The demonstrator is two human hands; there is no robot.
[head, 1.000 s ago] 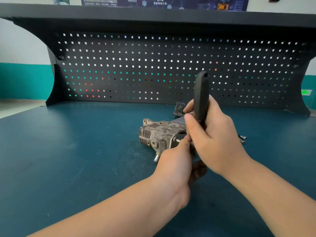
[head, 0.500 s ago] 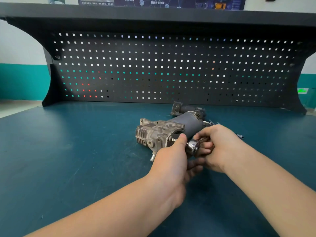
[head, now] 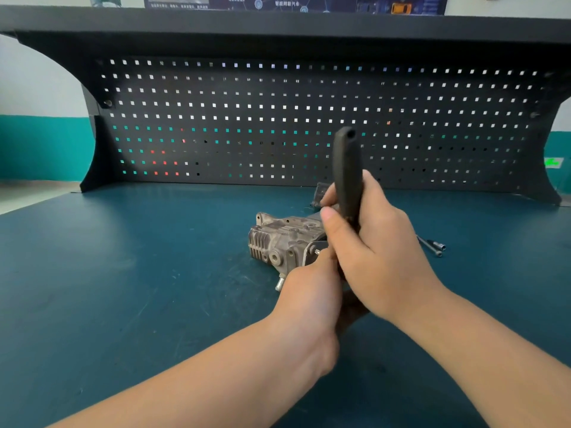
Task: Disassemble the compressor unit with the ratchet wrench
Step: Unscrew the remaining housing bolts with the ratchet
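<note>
The grey metal compressor unit (head: 279, 242) lies on its side in the middle of the blue bench. My right hand (head: 377, 251) grips the black handle of the ratchet wrench (head: 347, 171), which stands upright over the unit's near end. My left hand (head: 309, 288) sits just below, its fingers curled at the wrench head against the compressor. The wrench head and the bolt under it are hidden by my hands.
Loose long bolts (head: 432, 245) lie on the blue bench top (head: 123, 288) to the right of the unit. A black pegboard back panel (head: 278, 118) rises behind, under a dark shelf. A small dark part (head: 319, 193) sits behind the compressor.
Half a second ago the wrench handle was swung down low to the right in my right hand. It now stands upright again, as it did a second ago. My left hand has stayed at the wrench head.
</note>
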